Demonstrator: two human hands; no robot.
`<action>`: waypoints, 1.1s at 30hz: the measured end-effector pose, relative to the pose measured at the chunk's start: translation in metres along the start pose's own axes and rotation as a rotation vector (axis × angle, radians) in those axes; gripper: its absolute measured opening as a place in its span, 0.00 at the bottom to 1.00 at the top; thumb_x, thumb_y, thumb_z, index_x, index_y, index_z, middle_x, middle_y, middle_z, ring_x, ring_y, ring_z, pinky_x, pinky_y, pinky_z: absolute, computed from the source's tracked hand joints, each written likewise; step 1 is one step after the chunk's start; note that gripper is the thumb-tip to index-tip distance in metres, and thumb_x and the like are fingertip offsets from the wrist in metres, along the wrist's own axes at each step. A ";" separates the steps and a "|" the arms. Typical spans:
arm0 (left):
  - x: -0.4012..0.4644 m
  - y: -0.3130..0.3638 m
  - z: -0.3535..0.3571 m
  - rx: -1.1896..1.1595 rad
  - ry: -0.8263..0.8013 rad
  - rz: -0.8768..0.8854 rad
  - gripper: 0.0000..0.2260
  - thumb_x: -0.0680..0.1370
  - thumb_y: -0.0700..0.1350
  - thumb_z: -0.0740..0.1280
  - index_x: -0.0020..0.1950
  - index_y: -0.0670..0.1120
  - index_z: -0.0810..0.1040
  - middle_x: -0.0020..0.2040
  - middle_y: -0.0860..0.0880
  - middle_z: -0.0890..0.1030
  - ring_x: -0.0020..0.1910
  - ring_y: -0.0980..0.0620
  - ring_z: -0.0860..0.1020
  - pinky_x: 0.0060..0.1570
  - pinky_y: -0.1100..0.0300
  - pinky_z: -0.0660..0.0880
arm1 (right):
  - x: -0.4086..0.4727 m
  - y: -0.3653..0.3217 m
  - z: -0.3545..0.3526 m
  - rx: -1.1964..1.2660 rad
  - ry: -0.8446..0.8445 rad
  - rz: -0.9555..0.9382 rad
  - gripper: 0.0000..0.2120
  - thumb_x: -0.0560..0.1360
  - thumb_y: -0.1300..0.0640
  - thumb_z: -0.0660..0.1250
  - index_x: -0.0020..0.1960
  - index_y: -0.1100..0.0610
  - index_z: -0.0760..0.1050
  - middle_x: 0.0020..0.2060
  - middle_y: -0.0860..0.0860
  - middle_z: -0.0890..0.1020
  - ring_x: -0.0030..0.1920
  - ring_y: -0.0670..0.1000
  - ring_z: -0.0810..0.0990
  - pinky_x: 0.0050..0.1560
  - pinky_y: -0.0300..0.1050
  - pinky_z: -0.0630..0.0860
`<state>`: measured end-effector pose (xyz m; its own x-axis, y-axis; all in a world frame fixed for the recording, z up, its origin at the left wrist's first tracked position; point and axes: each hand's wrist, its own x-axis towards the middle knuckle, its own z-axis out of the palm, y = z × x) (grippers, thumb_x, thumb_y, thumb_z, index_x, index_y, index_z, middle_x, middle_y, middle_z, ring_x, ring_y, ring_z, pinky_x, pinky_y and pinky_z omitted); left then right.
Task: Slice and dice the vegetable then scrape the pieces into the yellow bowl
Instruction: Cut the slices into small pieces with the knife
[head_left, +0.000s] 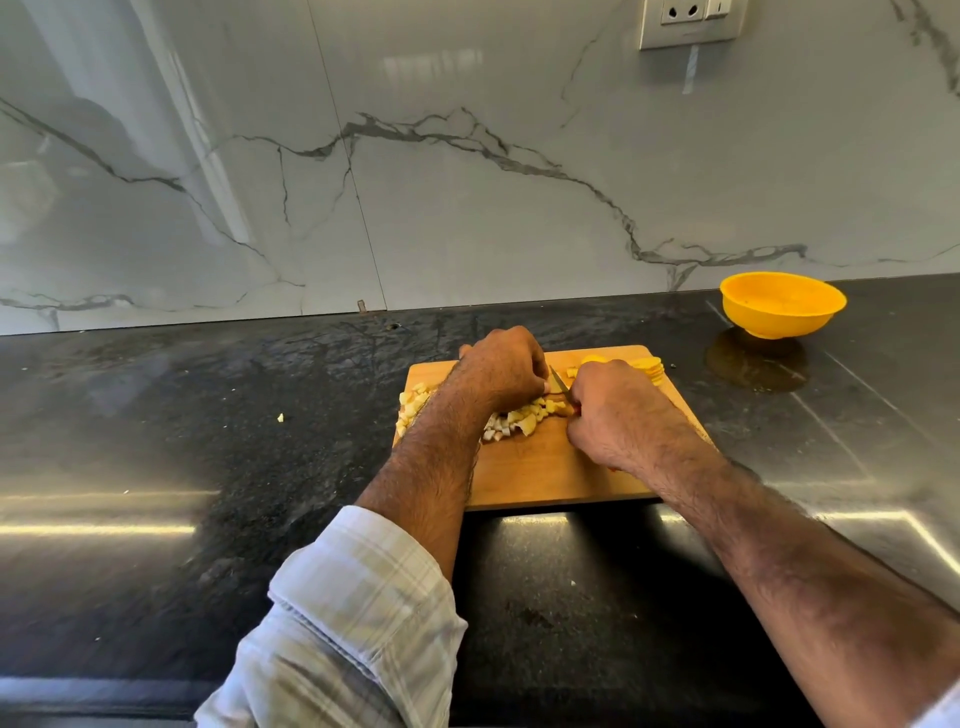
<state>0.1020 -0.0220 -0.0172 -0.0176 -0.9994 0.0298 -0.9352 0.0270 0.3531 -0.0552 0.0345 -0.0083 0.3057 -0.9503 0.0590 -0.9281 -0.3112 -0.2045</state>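
On the wooden cutting board (545, 478), the right hand (618, 410) grips a knife (558, 383) while the left hand (501, 369), fingers curled, steadies vegetable pieces (524, 418), the yellow bowl (782, 305) sitting at two o'clock.

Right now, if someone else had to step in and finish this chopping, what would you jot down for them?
Right hand grips the knife, blade down on the cutting board.
Left hand is curled over the vegetable beside the blade.
Diced pieces lie heaped mid-board and at its left edge; uncut slices are stacked at the far right corner.
Yellow bowl stands to the right, beyond the board, seemingly empty.
Left: dice the slices, scrape everything into the bowl.
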 end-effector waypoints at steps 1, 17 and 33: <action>-0.001 0.001 0.000 0.001 0.000 -0.002 0.05 0.78 0.50 0.75 0.53 0.53 0.86 0.53 0.55 0.85 0.57 0.54 0.79 0.72 0.36 0.69 | 0.001 0.000 0.000 0.001 0.008 -0.006 0.09 0.76 0.53 0.72 0.48 0.52 0.71 0.45 0.51 0.76 0.47 0.53 0.78 0.44 0.46 0.79; -0.006 -0.011 0.013 0.052 0.095 0.048 0.07 0.80 0.52 0.71 0.56 0.55 0.86 0.53 0.59 0.82 0.54 0.56 0.77 0.71 0.38 0.66 | 0.003 0.018 0.009 0.085 0.149 -0.035 0.08 0.77 0.48 0.69 0.50 0.51 0.84 0.38 0.47 0.81 0.37 0.47 0.80 0.36 0.43 0.83; -0.009 -0.008 0.006 0.028 0.059 0.061 0.08 0.81 0.48 0.69 0.56 0.55 0.86 0.51 0.62 0.77 0.55 0.57 0.74 0.72 0.37 0.66 | 0.012 0.001 0.008 -0.046 -0.018 -0.019 0.10 0.78 0.51 0.70 0.57 0.53 0.78 0.48 0.50 0.77 0.50 0.51 0.79 0.52 0.46 0.82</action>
<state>0.1071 -0.0138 -0.0260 -0.0550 -0.9928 0.1064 -0.9424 0.0868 0.3229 -0.0503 0.0231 -0.0158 0.3264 -0.9442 0.0445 -0.9309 -0.3292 -0.1580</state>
